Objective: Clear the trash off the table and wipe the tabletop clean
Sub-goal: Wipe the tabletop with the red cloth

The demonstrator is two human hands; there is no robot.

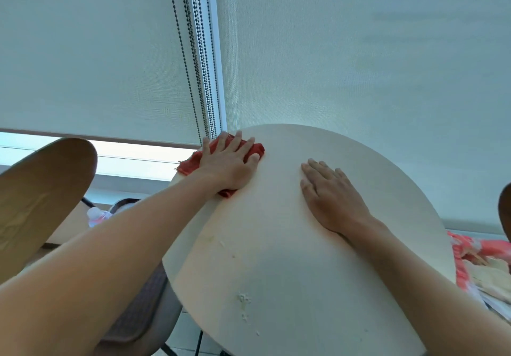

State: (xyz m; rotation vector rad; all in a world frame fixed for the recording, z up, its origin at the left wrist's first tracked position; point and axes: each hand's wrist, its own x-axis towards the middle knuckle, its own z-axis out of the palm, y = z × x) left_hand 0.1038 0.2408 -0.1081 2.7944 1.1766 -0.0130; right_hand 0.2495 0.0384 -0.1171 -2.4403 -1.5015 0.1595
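Observation:
A round cream tabletop (pixel 387 178) fills the middle of the view. My left hand (pixel 231 159) presses flat on a red cloth (pixel 190 163) at the table's far left edge, fingers spread and straight. Part of the cloth hangs over the rim. My right hand (pixel 331 195) lies flat, palm down, on the bare tabletop to the right of the cloth. Small pale crumbs and smears (pixel 244 300) dot the near part of the table.
A brown wooden chair back (pixel 41 198) stands at the left, and a grey chair seat (pixel 138 314) sits below the table edge. A plastic bottle (pixel 96 216) shows under my left arm. Red-and-white bags with trash (pixel 478 261) lie at the right. Roller blinds (pixel 359 51) hang behind.

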